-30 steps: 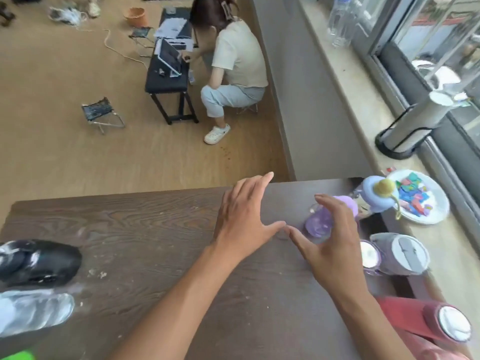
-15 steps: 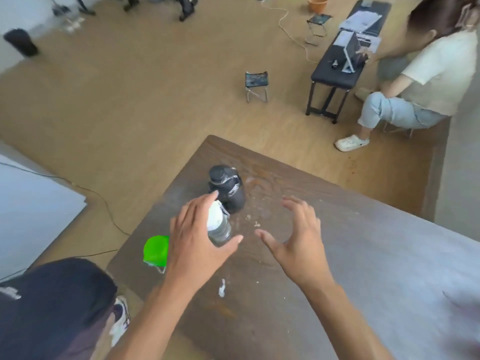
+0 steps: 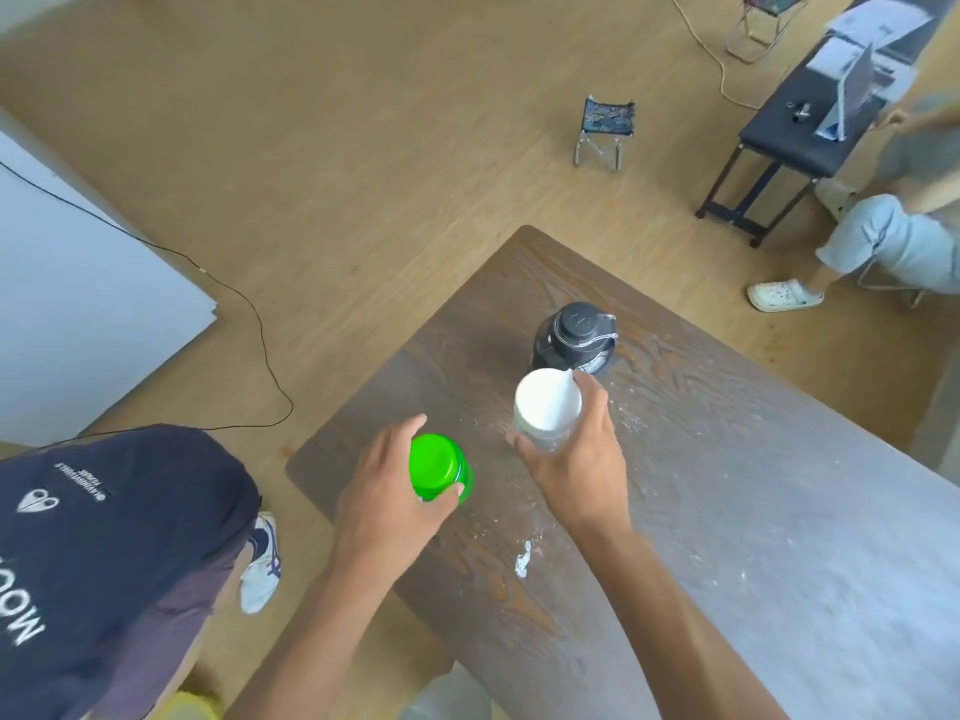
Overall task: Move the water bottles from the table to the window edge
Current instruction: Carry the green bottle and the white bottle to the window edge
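Observation:
Three bottles stand near the left corner of the dark wooden table (image 3: 727, 485). My left hand (image 3: 387, 496) is wrapped around the green-capped bottle (image 3: 436, 466) at the table's edge. My right hand (image 3: 582, 454) grips the clear bottle with a white cap (image 3: 546, 402), fingers around its body. Just beyond it stands a black bottle (image 3: 574, 337) with a loop on its lid, untouched. The window edge is out of view.
A person in a dark shirt (image 3: 104, 553) crouches at the table's left corner. Another person (image 3: 883, 241) sits at the right by a low black bench (image 3: 810, 132). A small folding stool (image 3: 605, 129) and a cable (image 3: 249, 314) lie on the wooden floor.
My view swung from the window side to the table's left corner. My left hand came down onto the green-capped bottle and my right hand closed on the white-capped one.

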